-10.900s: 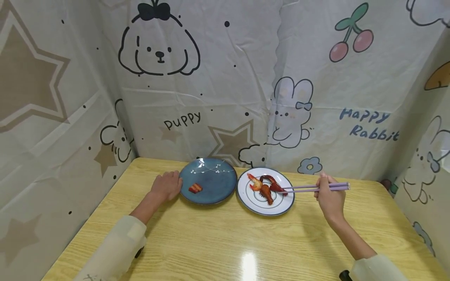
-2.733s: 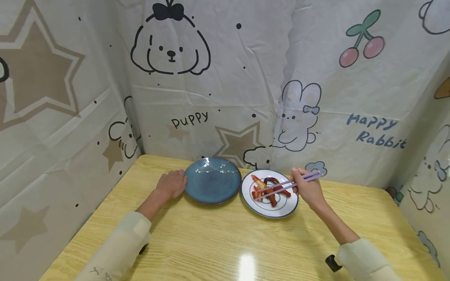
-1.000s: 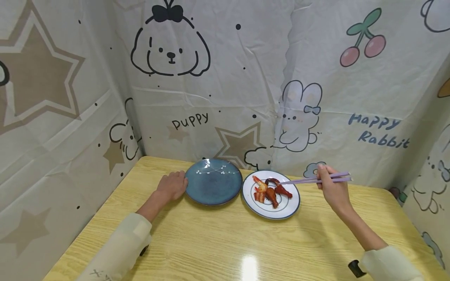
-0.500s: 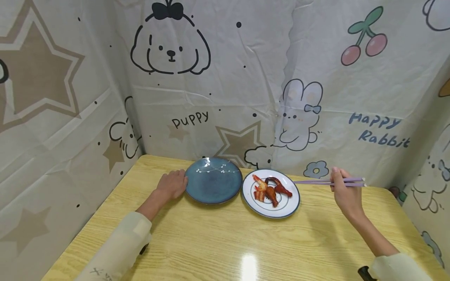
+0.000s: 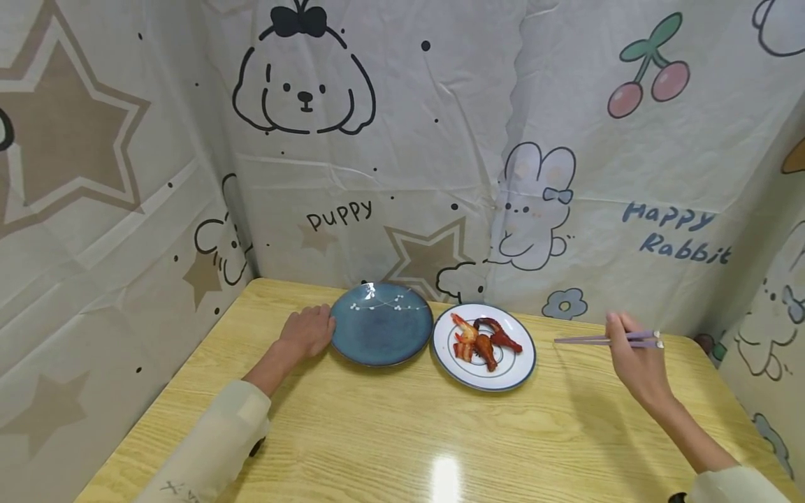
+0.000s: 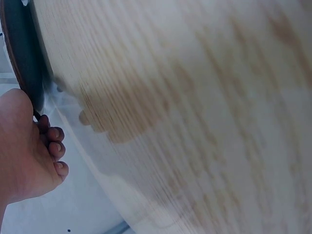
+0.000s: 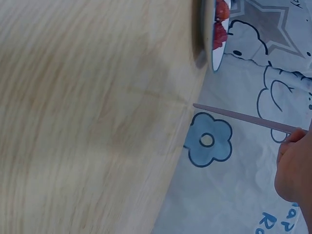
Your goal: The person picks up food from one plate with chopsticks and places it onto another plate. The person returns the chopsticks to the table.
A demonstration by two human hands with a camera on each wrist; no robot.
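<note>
In the head view, my left hand (image 5: 308,331) grips the left rim of a blue plate (image 5: 380,335) decorated with white blossoms; no food lies on it. The left wrist view shows the thumb by the plate's dark rim (image 6: 22,58) and the fingers curled below. My right hand (image 5: 638,360) holds purple chopsticks (image 5: 581,341), tips close together, over the table right of a white plate (image 5: 453,367). On that plate are a shrimp (image 5: 464,328), a reddish meat piece (image 5: 464,351), a small drumstick (image 5: 486,351) and a dark red curled piece (image 5: 503,337).
Both plates stand side by side near the back edge of a wood-grain table (image 5: 352,433). A cartoon-printed cloth (image 5: 402,154) hangs behind the table and on both sides. At the far right back, a small dark red and green shape (image 5: 707,344) shows beside the table corner.
The meat piece once on the blue plate now lies on the white one beside the shrimp. My right hand has since drawn the chopsticks away to the right. My left hand stays at the rim.
</note>
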